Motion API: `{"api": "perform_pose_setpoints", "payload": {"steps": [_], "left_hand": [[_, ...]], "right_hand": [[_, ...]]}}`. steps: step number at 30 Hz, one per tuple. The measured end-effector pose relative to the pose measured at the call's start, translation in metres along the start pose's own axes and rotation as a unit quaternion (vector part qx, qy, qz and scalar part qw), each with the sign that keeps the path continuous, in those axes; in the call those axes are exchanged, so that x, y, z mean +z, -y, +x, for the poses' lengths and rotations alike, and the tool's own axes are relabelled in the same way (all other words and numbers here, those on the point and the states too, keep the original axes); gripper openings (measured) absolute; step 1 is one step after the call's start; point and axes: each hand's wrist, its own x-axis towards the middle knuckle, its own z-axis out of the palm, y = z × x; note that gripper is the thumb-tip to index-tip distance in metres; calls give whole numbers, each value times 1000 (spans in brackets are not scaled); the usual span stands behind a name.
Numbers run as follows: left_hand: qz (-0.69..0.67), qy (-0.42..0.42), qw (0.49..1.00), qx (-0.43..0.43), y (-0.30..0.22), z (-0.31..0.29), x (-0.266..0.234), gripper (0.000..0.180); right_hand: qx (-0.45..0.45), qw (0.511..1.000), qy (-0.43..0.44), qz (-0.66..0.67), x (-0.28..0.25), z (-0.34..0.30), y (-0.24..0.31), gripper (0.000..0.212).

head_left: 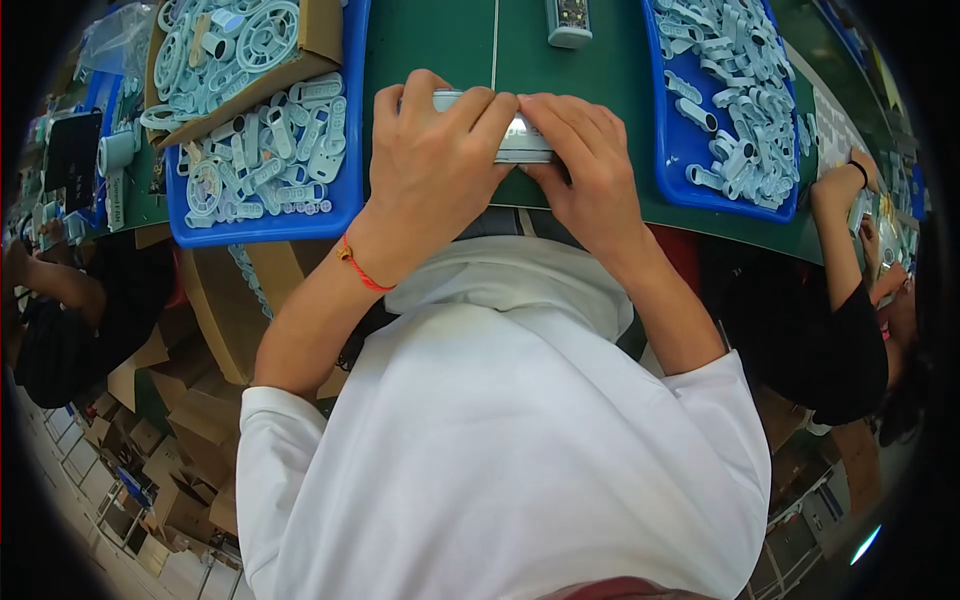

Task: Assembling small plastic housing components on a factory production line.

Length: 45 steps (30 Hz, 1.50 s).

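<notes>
Between both hands, at the near edge of the green table (pixel 415 40), is a small pale plastic housing (pixel 524 145) with a glossy rounded side and seam lines. Its exact kind does not show. My left hand (pixel 430 150) is closed over its left end, knuckles up, with a red cord around the wrist. From the other side my right hand (pixel 588 160) grips the right end, fingers on top and thumb beneath. The index fingers of both hands meet over the middle and hide much of the housing. Farther back lies a similar pale housing (pixel 570 36) with its inside parts showing.
At left, a blue tray (pixel 350 190) holds pale blue plastic parts, with a cardboard box (pixel 245 92) of ring-shaped parts over its far end. Another blue tray (pixel 672 150) of small parts stands right. People work on both sides; cartons (pixel 205 420) lie below left.
</notes>
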Motion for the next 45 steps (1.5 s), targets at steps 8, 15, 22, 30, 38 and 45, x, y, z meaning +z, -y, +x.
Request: {"api": "perform_pose_setpoints", "payload": {"steps": [8,15,22,30,38,45], "left_hand": [[-69,5,998,-10,-1,-7,-2,48],[-69,-18,997,-10,4,-3,0,43],[-102,-252,952,-139,3,-1,-4,80],[-502,-165,806,-266,17,124,-5,44],[-59,58,938,-337,103,341,92,38],[72,-224,889,-394,109,357,151,71]], "right_hand": [[45,995,60,59,-9,-2,3,58],[61,993,26,94,-4,2,0,51],[114,984,32,131,-22,11,-1,49],[57,998,-13,-10,-107,73,4,33],[124,991,41,-6,-93,53,-38,26],[228,965,-15,-130,-106,44,-79,23]]}}
